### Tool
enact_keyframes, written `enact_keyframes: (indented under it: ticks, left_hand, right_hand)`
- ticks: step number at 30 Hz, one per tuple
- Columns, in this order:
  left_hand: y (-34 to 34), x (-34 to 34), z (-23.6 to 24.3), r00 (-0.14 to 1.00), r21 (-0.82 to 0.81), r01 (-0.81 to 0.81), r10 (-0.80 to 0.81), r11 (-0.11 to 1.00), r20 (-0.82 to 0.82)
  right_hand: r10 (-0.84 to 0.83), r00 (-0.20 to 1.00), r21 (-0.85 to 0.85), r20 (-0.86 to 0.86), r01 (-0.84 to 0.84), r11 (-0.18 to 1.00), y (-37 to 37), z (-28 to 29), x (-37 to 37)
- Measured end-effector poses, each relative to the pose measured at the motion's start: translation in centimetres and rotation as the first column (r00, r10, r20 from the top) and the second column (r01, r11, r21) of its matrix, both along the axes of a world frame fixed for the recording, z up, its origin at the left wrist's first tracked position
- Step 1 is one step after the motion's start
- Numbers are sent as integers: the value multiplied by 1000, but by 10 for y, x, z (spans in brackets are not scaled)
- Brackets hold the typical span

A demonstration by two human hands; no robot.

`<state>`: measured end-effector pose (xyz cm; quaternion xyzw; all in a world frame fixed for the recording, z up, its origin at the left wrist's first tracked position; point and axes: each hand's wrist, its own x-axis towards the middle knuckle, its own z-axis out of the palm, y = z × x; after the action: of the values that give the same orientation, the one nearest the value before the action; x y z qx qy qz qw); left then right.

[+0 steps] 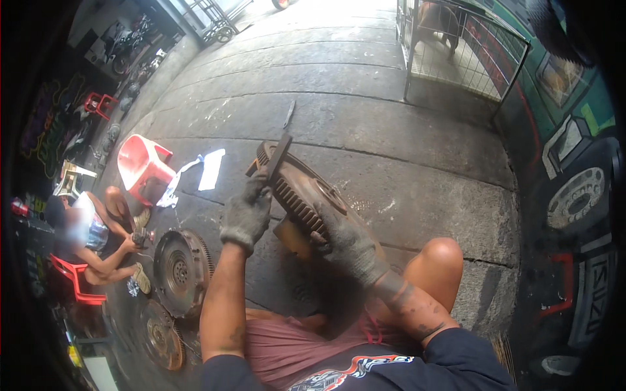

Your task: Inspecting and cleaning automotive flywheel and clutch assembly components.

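Flywheel (pixel 316 184) with ring-gear teeth (pixel 297 203) tilts over the concrete floor (pixel 365 120), roughly midway between its left and right edges. The gloved left hand (pixel 247 214) is wrapped around a dark flat bar (pixel 280 155) set across the teeth; the right hand (pixel 351 246) touches the flywheel's near side, its grip impossible to tell. The bar could skid if pushed askew, the flywheel tip if poorly braced.
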<state>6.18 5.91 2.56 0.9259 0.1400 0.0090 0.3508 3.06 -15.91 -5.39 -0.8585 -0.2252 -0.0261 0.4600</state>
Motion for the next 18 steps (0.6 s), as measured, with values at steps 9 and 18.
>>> enact_keyframes:
  ticks: [9,18]
  left_hand:
    - [7,15,16,996,59,-30,35,998,-79]
    - [37,10,34,971,-188,-134,91,973,-222]
  right_hand:
    - [30,999,-20,-33,-30,999,-4,-2,-9]
    - [68,997,-43,-40,-69,997,1,-8,-14]
